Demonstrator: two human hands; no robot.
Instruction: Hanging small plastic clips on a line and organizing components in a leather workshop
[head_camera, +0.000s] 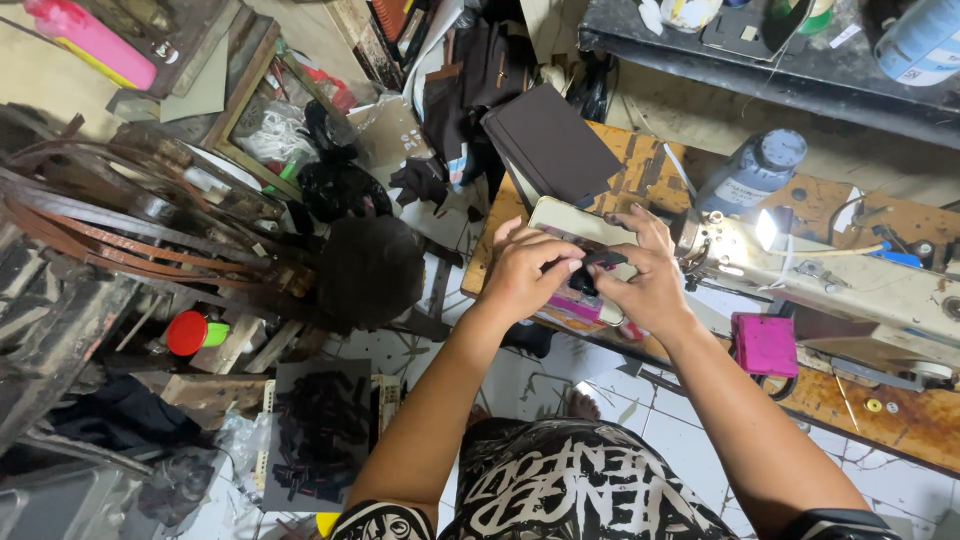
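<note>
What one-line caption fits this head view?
Both hands, left hand and right hand, pinch a small black piece beside a lit sewing machine.

Both hands meet over the worn wooden sewing table (640, 165): the left hand (522, 275) and right hand (648, 285) pinch a small black strip, probably leather (603, 261), between fingertips. Just beside them the cream sewing machine (850, 280) has its lamp lit, a magenta square block (764, 344) below.

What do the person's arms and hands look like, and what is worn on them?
Both forearms are bare, with no sleeves reaching them. The left hand and right hand wear no gloves, and no rings show. A dark band sits on the right arm at the bottom edge of the picture.
</note>
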